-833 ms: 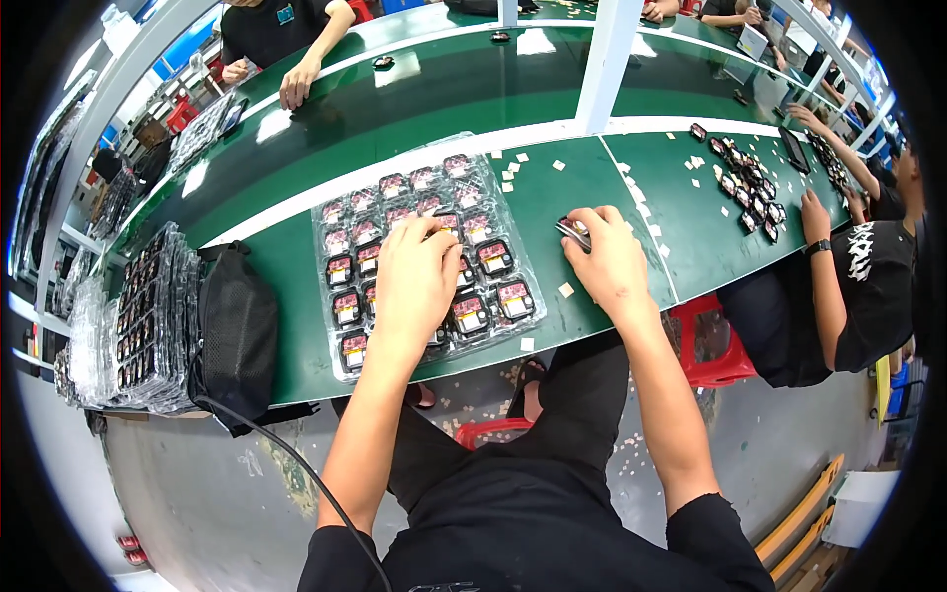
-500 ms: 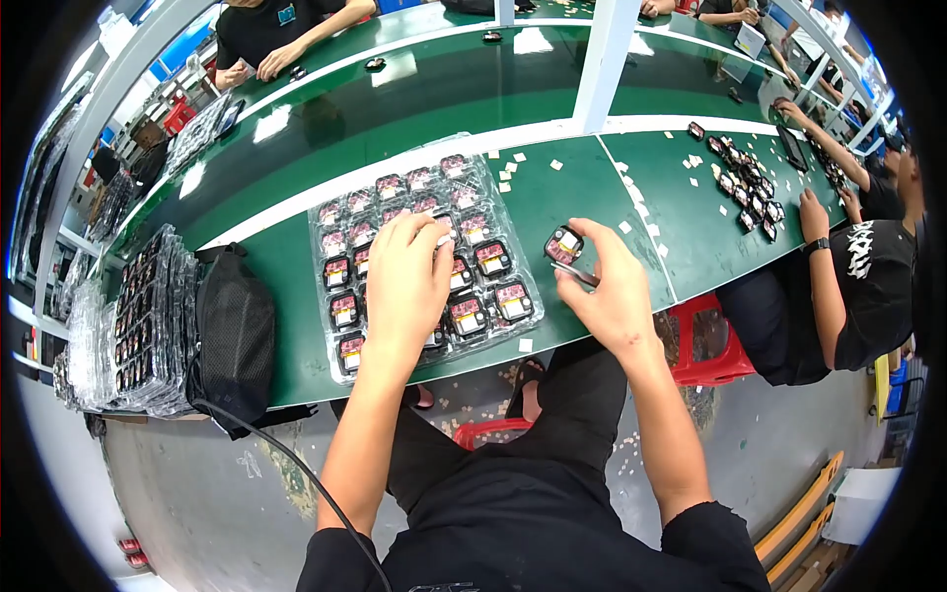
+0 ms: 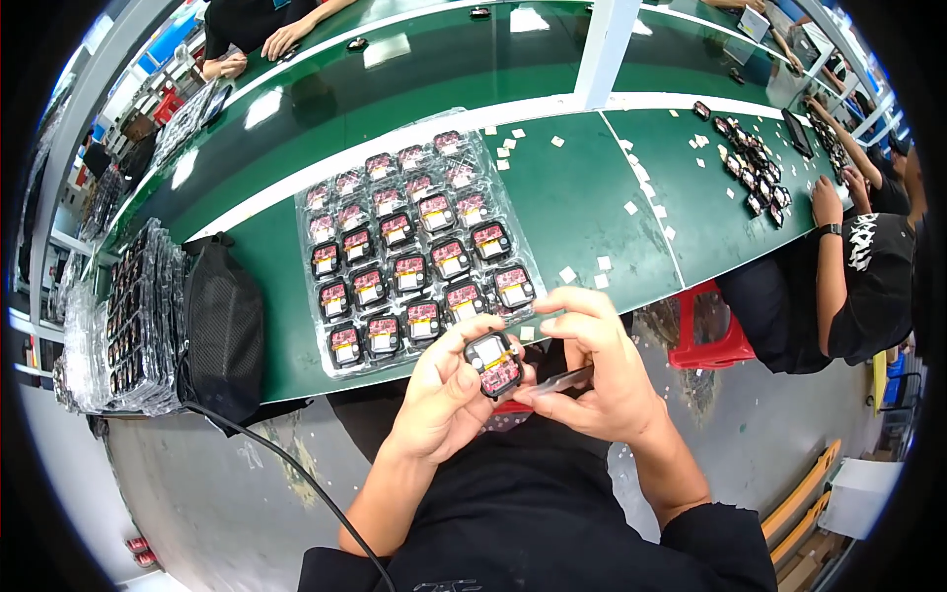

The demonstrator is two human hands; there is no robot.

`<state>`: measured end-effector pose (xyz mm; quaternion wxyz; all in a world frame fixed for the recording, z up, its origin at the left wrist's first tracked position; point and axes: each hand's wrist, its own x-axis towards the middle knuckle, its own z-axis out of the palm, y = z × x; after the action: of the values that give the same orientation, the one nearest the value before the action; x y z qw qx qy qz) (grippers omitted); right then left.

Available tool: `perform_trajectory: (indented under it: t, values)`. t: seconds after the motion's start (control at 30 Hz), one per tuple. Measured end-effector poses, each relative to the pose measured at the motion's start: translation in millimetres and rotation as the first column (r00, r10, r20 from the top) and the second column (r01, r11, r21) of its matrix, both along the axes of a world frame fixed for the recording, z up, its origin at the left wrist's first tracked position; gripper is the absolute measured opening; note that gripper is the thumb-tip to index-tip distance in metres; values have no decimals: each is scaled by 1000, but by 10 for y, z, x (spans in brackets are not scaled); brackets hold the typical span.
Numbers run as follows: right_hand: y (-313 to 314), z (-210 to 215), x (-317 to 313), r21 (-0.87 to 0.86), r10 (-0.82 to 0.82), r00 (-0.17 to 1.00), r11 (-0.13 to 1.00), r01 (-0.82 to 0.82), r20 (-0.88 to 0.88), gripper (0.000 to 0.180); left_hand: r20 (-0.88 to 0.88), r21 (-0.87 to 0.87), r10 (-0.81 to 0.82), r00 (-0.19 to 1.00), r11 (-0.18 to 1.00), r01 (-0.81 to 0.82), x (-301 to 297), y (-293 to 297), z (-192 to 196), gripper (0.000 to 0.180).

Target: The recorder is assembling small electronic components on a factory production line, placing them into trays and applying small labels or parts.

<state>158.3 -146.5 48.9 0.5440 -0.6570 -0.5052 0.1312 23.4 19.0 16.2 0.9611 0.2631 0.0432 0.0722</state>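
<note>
Close to my body, beyond the table's near edge, my left hand [image 3: 434, 405] grips a small black square casing [image 3: 493, 363] by its sides. A red circuit board and a white patch show in its face, which is tilted up. My right hand [image 3: 610, 380] is right beside it, closed on a thin grey metal tool that looks like tweezers [image 3: 564, 382], and its fingertips reach near the casing's right edge. A clear plastic tray [image 3: 347, 372] on the table in front holds rows of similar casings with boards, several with yellow strips.
On the green table [image 3: 567, 222] lie scattered white squares [image 3: 567, 274]. A heap of black casings [image 3: 752, 173] is at the right, near a seated co-worker [image 3: 838, 286]. Stacked trays [image 3: 143, 306] and a black mesh bag [image 3: 225, 331] stand left. A white post [image 3: 604, 54] rises behind.
Both hands have come back toward my body, the left from over the tray. The casing has passed from my right hand to my left; the tweezers stay in the right.
</note>
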Motion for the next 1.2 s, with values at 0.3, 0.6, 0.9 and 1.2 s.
perform_trajectory:
  t: [0.3, 0.6, 0.9, 1.2]
  values:
    - [69, -103, -194, -14, -162, 968, 986, 168, 190, 38, -44, 203, 317, 947, 931, -302, -121, -115, -110, 67]
    - [56, -266, -244, -5, -239, 891, 965, 261, 386, 32, -80, 298, 359, 930, 899, -321, -153, -153, -69, 69]
    - [66, -249, -228, 150, -299, 764, 954, 260, 571, 27, -78, 277, 355, 932, 905, -322, -161, -210, -51, 64]
    - [58, -241, -230, 128, -284, 765, 958, 259, 578, 26, -91, 308, 351, 932, 900, -309, -183, -213, -54, 63]
